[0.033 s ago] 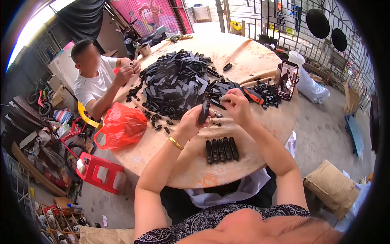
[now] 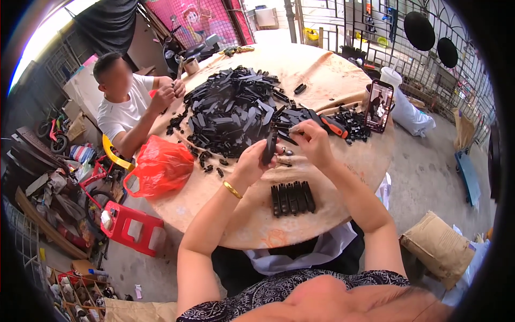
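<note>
My left hand [image 2: 252,162] is closed around a long black plastic piece [image 2: 269,149], which it holds tilted up above the table. Close to it on the right, my right hand [image 2: 313,140] has its thumb and fingertips pinched together. Whatever is between those fingertips is too small to make out. A dark strip lies just below them. Beyond both hands rises a large heap of flat black plastic pieces [image 2: 230,115]. Nearer to me, several long black pieces [image 2: 292,198] lie side by side in a row.
A tool with an orange-and-black handle [image 2: 335,126] lies beside small black parts [image 2: 357,121]. A phone [image 2: 380,106] stands upright, with a white cup [image 2: 391,78] behind it. A red plastic bag [image 2: 163,166] sits at the left edge. Another person [image 2: 126,102] works across the left side.
</note>
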`<state>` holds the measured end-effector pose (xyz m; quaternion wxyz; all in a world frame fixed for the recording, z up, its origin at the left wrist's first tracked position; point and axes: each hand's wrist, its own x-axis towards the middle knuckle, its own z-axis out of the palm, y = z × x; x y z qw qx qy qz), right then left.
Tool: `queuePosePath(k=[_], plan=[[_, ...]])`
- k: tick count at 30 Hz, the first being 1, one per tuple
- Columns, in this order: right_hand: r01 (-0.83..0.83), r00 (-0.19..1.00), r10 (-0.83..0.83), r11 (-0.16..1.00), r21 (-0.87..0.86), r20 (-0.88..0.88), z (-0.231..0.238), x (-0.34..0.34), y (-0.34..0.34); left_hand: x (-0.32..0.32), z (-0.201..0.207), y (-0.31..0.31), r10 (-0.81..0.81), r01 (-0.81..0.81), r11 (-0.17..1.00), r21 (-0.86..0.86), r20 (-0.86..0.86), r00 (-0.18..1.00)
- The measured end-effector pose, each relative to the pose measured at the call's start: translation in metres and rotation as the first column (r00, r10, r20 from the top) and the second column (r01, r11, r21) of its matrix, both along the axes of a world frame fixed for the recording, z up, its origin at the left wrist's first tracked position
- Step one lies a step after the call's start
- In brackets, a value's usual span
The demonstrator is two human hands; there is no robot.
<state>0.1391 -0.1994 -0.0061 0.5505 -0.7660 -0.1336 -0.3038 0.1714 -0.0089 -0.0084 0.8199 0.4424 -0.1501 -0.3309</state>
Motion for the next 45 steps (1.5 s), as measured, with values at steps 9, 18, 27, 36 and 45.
queuePosePath(k=[9, 18, 27, 36, 45], plan=[[0.053, 0.991, -0.034, 0.988, -0.148, 0.126, 0.008, -0.019, 0.015, -0.017, 0.001, -0.013, 0.083, -0.083, 0.997, 0.005, 0.009, 0.997], [0.118, 0.952, -0.029, 0.953, -0.279, 0.303, 0.016, -0.027, 0.022, -0.028, 0.006, -0.018, 0.147, -0.151, 0.989, 0.007, 0.181, 0.972], [0.078, 0.951, 0.061, 0.900, -0.428, 0.302, 0.025, -0.030, 0.021, -0.032, 0.013, -0.019, 0.203, -0.208, 0.978, 0.017, 0.151, 0.967], [-0.230, 0.950, 0.014, 0.708, -0.668, -0.312, 0.032, -0.040, -0.028, -0.007, -0.001, -0.018, 0.054, -0.503, 0.753, 0.425, 0.722, 0.690], [-0.666, 0.607, 0.052, 0.578, -0.472, -0.793, 0.054, -0.054, -0.023, 0.003, 0.005, -0.028, -0.300, -0.774, 0.544, 0.323, 0.937, 0.180]])
